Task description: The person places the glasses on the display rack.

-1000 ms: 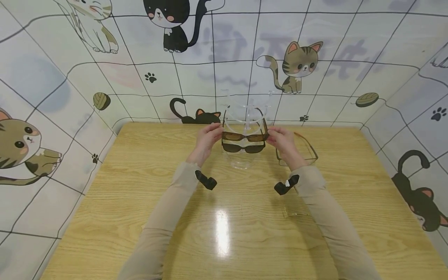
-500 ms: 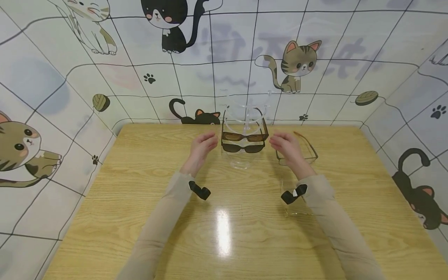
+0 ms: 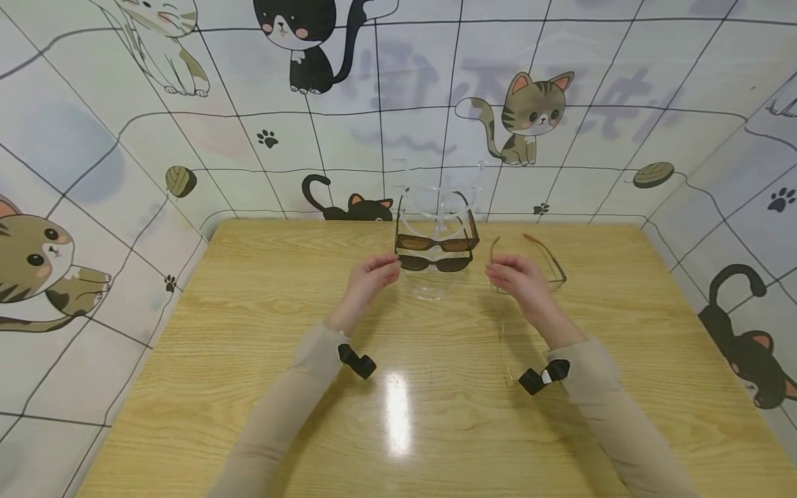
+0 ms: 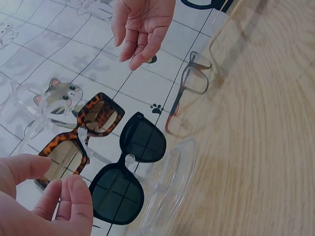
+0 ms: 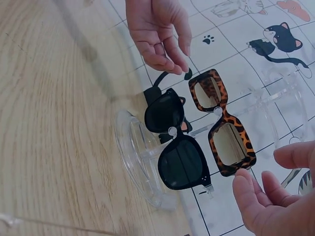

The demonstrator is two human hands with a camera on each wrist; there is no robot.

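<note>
A clear stand (image 3: pixel 429 292) holds two pairs of sunglasses, one above the other. The upper pair, tortoiseshell sunglasses (image 5: pixel 227 118), has brown lenses; the lower black sunglasses (image 5: pixel 183 160) have dark lenses. My left hand (image 3: pixel 371 280) is at the left end of the black pair, fingers relaxed and holding nothing. To the right of the stand, my right hand (image 3: pixel 523 287) is likewise relaxed, its palm turned inward and nothing in its grasp. It partly covers thin-framed eyeglasses (image 3: pixel 556 266) with orange temple tips, lying on the table.
Gold wire-rimmed glasses (image 3: pixel 509 375) lie nearer on the wooden table (image 3: pixel 436 408), partly hidden by the right wrist camera (image 3: pixel 540 377). A cat-patterned backdrop (image 3: pixel 423 131) rises behind the stand and along both sides.
Both hands have let go of the tortoiseshell sunglasses' sides and drawn apart. Since then they have moved down toward the level of the black pair, the left coming back inward. The sunglasses stay on the stand.
</note>
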